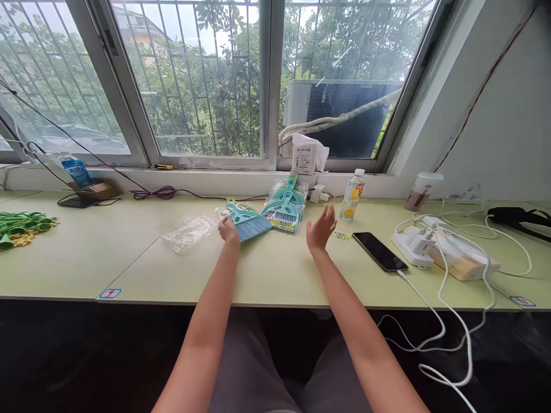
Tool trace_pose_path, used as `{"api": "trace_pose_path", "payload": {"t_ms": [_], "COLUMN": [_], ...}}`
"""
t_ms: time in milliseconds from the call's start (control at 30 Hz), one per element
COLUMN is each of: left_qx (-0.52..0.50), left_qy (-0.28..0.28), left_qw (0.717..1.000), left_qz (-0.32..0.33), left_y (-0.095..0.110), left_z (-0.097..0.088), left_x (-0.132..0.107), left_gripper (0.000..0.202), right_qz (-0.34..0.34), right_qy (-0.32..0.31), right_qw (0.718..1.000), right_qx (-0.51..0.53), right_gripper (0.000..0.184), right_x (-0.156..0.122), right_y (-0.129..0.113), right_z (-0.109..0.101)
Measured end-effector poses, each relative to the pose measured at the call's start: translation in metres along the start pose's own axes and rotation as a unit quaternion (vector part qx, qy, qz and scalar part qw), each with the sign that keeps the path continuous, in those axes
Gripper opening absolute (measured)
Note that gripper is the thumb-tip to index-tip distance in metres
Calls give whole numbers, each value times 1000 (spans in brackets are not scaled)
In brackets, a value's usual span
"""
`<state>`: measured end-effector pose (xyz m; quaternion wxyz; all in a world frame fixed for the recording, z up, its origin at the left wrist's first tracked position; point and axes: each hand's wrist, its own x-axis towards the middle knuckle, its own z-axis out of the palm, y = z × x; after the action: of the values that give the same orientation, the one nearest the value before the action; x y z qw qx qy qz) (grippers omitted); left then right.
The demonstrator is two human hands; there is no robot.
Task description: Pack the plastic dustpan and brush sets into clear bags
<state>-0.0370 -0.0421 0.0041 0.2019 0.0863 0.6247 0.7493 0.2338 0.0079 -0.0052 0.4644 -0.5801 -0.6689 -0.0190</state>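
Observation:
My left hand [229, 229] is closed on a small teal hand broom [249, 222] with blue-grey bristles, tilted over the table. Whether a dustpan lies behind it, I cannot tell. My right hand [321, 228] is raised with its fingers apart and holds nothing. Just behind and right of it, a yellow-green card label [342, 235] lies flat on the table. Between my hands, farther back, rests a pile of teal broom-and-dustpan sets [286, 203] in clear wrapping. To the left of my left hand is a crumpled clear plastic bag [189, 234].
A phone [379, 251] on a white cable and a power strip [414, 246] lie at the right. A drink bottle [352, 195] and a tissue pack [306, 154] stand toward the window. Green bundled items [26, 226] lie far left on the table [163, 281].

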Motion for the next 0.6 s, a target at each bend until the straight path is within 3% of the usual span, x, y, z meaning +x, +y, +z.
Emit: {"api": "trace_pose_path", "payload": {"t_ms": [67, 100, 167, 267, 433, 533, 600], "left_qx": [-11, -16, -23, -23, 2, 25, 41], "left_qy": [7, 9, 15, 21, 11, -27, -82], "left_qw": [1000, 1000, 999, 999, 1000, 999, 995], "left_qz": [-11, -15, -20, -24, -23, 0, 38], "left_y": [0, -1, -2, -4, -12, -19, -23], "left_z": [-3, -4, -3, -1, -3, -6, -6], "left_x": [4, 5, 6, 6, 14, 22, 28], "left_gripper": [38, 39, 40, 40, 40, 39, 38], "right_qz": [-183, -237, -278, -269, -223, -186, -158], "right_qy": [-119, -178, -242, -255, -239, -240, -242], "right_qw": [975, 953, 927, 925, 937, 945, 950], "right_qx": [-49, -56, -66, -87, -119, -123, -121], "right_gripper": [51, 43, 34, 37, 47, 49, 52], "right_x": [-14, -21, -28, -22, 13, 32, 42], "right_y": [-17, -24, -34, -37, -30, -29, -30], "right_z": [12, 19, 32, 47, 66, 86, 101]}}
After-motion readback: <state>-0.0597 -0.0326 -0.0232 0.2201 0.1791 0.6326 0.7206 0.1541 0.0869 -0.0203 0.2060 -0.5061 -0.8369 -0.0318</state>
